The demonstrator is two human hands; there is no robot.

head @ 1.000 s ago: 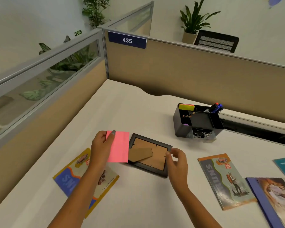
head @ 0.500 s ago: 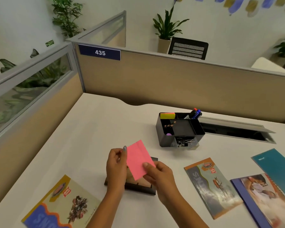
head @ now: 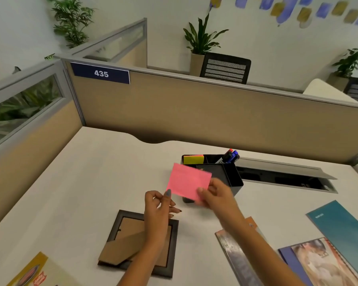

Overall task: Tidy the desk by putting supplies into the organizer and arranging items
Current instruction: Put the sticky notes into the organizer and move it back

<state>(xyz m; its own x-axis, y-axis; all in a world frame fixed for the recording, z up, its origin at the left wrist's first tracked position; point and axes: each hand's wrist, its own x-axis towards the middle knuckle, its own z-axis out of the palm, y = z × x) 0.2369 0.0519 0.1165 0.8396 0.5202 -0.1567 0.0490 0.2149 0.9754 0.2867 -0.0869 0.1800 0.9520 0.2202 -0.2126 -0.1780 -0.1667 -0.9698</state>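
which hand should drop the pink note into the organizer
Right. The right hand pinches the pink note right in front of the organizer; the left hand touches only its near corner, farther away.
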